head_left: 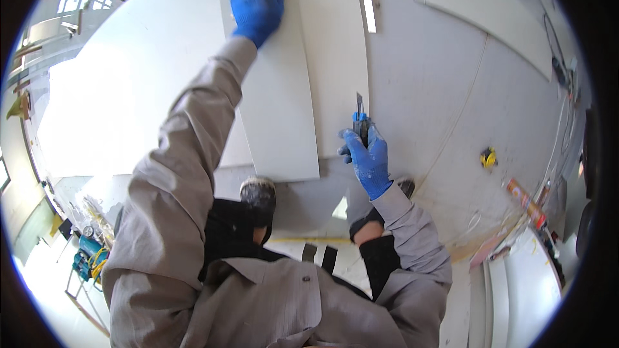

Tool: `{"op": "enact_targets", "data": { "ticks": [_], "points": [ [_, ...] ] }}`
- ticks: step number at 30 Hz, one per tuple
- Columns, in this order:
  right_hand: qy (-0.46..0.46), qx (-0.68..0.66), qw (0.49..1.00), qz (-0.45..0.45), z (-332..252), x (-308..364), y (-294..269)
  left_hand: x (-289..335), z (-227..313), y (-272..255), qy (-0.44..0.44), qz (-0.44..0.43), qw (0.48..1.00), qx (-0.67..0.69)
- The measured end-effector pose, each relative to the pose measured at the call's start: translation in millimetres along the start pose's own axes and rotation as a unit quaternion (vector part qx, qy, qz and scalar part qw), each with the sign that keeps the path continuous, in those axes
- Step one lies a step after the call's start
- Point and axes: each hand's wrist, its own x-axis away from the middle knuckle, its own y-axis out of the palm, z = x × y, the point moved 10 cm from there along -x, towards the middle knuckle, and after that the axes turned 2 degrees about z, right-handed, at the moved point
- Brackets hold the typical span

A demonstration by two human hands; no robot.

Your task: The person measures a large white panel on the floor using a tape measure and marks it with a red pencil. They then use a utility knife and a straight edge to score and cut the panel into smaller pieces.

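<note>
I see my right hand (367,158) gripping a utility knife (360,119), blade pointing away, just right of the white board strip (277,90) my left hand (256,1) presses flat, fingers spread.

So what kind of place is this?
Probably a building site. Big white boards lie on the floor, the right hand holds a knife, and a yellow tape measure lies nearby.

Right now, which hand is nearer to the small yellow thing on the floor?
Right. The right hand, holding a utility knife, is just left of the yellow thing; the left hand presses the board far up-left.
</note>
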Motion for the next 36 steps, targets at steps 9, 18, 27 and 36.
{"op": "enact_targets", "data": {
  "ticks": [9,18,27,36],
  "points": [
    [-0.142,0.027,0.989,0.007,-202.1,-188.7,107.6,-2.4,-12.5,7.7,0.032,-0.091,0.994,0.046],
    [-0.112,0.117,0.987,-0.003,-247.4,-289.7,192.5,-2.8,-18.7,3.0,0.019,-0.081,0.992,0.095],
    [-0.105,0.155,0.982,0.008,-263.0,-292.1,203.0,-5.6,-22.4,2.0,0.006,-0.109,0.988,0.111],
    [0.044,0.136,0.989,-0.034,-268.3,-295.7,201.9,-11.5,-23.8,-0.5,0.004,-0.115,0.985,0.128]
  ]
}}
